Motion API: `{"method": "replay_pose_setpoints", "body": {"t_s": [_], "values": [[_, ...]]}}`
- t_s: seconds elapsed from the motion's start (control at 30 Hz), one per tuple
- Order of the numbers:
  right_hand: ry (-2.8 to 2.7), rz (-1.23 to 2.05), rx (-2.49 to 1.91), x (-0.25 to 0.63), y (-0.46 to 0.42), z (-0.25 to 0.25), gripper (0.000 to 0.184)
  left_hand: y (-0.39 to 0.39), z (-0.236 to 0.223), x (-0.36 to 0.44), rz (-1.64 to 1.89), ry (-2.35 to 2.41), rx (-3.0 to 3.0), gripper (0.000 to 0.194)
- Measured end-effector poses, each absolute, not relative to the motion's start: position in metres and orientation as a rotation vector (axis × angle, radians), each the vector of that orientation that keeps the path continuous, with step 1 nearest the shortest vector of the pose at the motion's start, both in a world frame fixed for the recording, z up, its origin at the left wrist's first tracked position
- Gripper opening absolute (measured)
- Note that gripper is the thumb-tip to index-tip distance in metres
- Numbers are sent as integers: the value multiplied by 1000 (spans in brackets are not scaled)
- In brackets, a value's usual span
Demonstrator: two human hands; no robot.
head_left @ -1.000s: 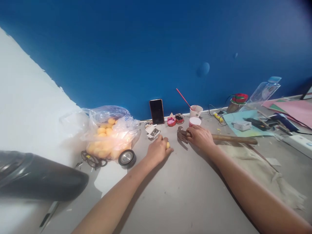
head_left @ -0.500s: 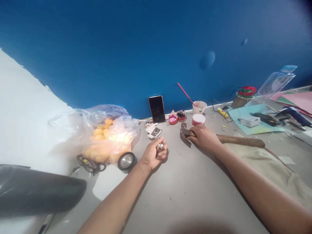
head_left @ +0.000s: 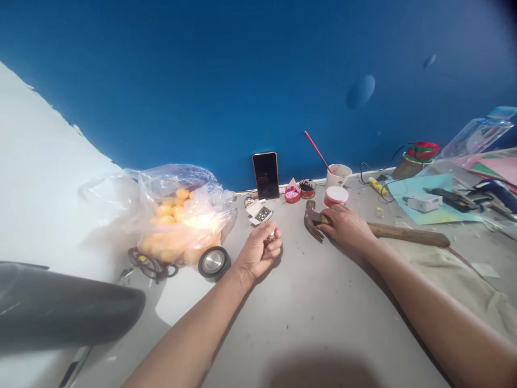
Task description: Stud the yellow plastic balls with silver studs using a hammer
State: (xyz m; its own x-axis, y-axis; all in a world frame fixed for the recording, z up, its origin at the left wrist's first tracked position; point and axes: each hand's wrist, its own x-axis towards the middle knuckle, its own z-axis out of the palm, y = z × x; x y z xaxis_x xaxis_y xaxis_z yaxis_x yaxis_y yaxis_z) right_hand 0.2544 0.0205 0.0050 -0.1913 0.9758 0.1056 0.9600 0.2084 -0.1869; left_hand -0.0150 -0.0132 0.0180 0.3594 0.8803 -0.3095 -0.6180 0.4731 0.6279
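Note:
My left hand (head_left: 260, 250) is closed, thumb up, around a small shiny metal piece (head_left: 272, 235), mostly hidden by the fingers. Just beyond it an opened white box (head_left: 259, 212) contains several small silvery bits. A claw hammer (head_left: 404, 234) lies across the table with its head to the left. My right hand (head_left: 348, 226) wraps its wooden handle close to the head. Behind that hand stands a small tub with a pale pink lid (head_left: 336, 195).
Against the blue wall leans a phone (head_left: 266, 175). Beside it are two small red pots (head_left: 293, 192) and a paper cup (head_left: 338, 174) with a red stick. A clear bag (head_left: 173, 180) of orange balls and a round black-rimmed lid (head_left: 214, 262) are left. Beige cloth (head_left: 436, 275) lies right.
The view has shifted slightly, so the table things appear a little further right. My left fingers now cover more of the metal piece. My right hand keeps its grip on the hammer.

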Motion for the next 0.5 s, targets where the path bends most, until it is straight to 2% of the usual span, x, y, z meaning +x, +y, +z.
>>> {"method": "replay_pose_setpoints", "body": {"t_s": [0.37,0.5], "values": [[-2276,116,-1874,252,20,8,19,-13,11,-15,967,620,416,33],[-2279,111,-1860,252,19,8,19,-14,11,-16,983,625,438,18]]}}
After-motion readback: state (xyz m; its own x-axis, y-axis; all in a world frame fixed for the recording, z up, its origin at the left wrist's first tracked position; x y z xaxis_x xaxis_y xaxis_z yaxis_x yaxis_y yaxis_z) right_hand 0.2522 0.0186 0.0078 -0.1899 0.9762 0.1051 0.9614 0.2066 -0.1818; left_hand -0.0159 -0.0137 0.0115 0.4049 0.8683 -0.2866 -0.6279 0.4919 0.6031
